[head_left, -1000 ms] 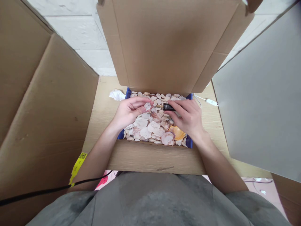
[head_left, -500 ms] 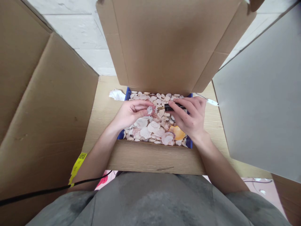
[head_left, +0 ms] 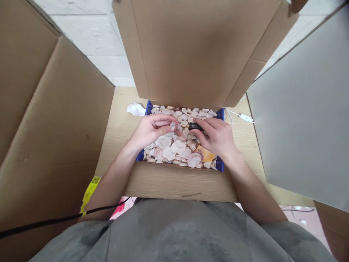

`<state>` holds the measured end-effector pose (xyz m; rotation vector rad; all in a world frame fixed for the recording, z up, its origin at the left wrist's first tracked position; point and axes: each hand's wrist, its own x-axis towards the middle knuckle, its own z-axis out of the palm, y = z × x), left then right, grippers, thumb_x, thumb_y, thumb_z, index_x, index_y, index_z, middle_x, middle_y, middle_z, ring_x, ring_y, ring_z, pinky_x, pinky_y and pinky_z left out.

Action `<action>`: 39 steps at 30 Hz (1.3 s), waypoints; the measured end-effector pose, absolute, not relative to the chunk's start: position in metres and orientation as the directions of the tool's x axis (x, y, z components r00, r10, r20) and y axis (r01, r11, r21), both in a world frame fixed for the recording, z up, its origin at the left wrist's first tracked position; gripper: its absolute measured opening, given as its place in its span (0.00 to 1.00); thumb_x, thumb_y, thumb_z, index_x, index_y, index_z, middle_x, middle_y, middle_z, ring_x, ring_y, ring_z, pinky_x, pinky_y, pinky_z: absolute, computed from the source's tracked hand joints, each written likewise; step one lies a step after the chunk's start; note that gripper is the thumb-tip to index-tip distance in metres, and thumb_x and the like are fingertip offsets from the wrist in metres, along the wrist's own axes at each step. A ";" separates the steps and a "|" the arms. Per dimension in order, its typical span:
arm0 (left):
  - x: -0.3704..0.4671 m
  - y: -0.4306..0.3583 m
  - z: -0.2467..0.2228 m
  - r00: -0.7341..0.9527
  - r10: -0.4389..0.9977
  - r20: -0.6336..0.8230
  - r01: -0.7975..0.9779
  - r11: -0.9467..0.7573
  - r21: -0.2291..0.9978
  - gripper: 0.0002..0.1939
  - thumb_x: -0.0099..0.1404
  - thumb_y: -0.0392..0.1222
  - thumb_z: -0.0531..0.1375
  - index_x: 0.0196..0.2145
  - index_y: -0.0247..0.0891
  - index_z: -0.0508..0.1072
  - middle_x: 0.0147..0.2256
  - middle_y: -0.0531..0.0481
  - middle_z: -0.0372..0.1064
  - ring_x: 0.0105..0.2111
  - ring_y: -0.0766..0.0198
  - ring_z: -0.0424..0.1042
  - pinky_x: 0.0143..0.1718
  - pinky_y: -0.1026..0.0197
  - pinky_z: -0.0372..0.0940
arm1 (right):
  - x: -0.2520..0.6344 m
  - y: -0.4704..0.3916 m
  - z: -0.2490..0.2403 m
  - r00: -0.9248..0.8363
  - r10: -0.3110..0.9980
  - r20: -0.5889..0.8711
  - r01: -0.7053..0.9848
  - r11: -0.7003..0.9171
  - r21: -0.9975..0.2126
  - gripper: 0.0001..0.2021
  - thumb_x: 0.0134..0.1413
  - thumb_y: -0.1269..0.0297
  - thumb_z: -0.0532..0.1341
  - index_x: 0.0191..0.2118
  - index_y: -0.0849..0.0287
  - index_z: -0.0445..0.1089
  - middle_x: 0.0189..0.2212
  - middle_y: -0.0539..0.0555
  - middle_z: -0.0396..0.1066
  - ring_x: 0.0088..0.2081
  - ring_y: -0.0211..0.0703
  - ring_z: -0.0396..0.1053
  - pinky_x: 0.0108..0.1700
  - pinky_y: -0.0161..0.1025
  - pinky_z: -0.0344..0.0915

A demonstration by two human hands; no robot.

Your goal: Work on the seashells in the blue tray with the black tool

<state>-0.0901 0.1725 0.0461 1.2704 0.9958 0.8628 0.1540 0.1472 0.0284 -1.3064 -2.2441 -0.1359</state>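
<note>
My left hand (head_left: pixel 152 129) pinches a small, pale, translucent shell (head_left: pixel 172 126) between thumb and fingers. Facing it from the right is a black mini drill (head_left: pixel 195 126) with a brass-coloured chuck, gripped in my right hand (head_left: pixel 219 135). The chuck end points left at the shell, very close to it; whether the tip touches cannot be made out. Most of the drill body is hidden under my right fingers. Both hands are above a blue-sided box (head_left: pixel 220 165) full of seashells, among them a broad white shell (head_left: pixel 163 142) and an orange scallop shell (head_left: pixel 206 153).
Behind the box rises a cardboard flap (head_left: pixel 201 47). A cardboard panel (head_left: pixel 62 120) stands at left, a grey panel (head_left: pixel 302 109) at right. Crumpled white tissue (head_left: pixel 135 108) lies left of the box, a white inline switch (head_left: pixel 245 118) with its cord to the right.
My right hand has shifted slightly left and turned lower around the drill, exposing more white cord behind it. My left hand and the shell have barely moved.
</note>
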 end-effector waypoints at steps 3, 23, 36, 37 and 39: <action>-0.090 0.173 0.047 0.358 0.927 -0.113 0.016 0.115 0.993 0.12 0.58 0.39 0.68 0.41 0.36 0.78 0.39 0.46 0.80 0.39 0.59 0.79 0.44 0.60 0.73 | 0.156 0.149 0.028 -0.401 0.707 0.583 0.824 0.556 -0.109 0.16 0.59 0.53 0.61 0.49 0.55 0.71 0.36 0.51 0.76 0.35 0.40 0.70 0.38 0.39 0.60; -0.088 0.171 0.050 0.357 0.923 -0.143 0.051 0.133 0.990 0.15 0.57 0.42 0.69 0.42 0.36 0.78 0.40 0.45 0.80 0.41 0.57 0.79 0.46 0.58 0.72 | 0.153 0.145 0.030 -0.367 0.804 0.468 0.850 0.494 -0.181 0.16 0.61 0.51 0.57 0.47 0.56 0.72 0.31 0.50 0.75 0.31 0.38 0.69 0.33 0.38 0.58; -0.088 0.171 0.055 0.414 0.891 -0.188 0.105 0.158 0.982 0.15 0.58 0.44 0.68 0.42 0.35 0.78 0.38 0.44 0.80 0.40 0.55 0.79 0.46 0.55 0.73 | 0.158 0.146 0.027 -0.377 0.714 0.589 0.821 0.553 -0.145 0.17 0.58 0.58 0.62 0.52 0.50 0.68 0.42 0.52 0.76 0.42 0.44 0.68 0.46 0.45 0.58; -0.088 0.171 0.055 0.423 0.885 -0.196 0.114 0.162 0.980 0.15 0.58 0.44 0.68 0.42 0.35 0.78 0.37 0.44 0.80 0.40 0.55 0.79 0.45 0.56 0.73 | 0.159 0.146 0.027 -0.374 0.707 0.600 0.819 0.555 -0.143 0.17 0.57 0.59 0.62 0.53 0.49 0.68 0.42 0.51 0.76 0.43 0.45 0.68 0.47 0.46 0.58; -0.088 0.172 0.055 0.433 0.877 -0.209 0.127 0.170 0.977 0.15 0.58 0.43 0.68 0.43 0.35 0.77 0.38 0.44 0.80 0.40 0.55 0.79 0.44 0.57 0.73 | 0.158 0.146 0.027 -0.370 0.693 0.619 0.822 0.555 -0.130 0.17 0.57 0.62 0.62 0.53 0.47 0.67 0.43 0.50 0.76 0.44 0.46 0.68 0.49 0.47 0.57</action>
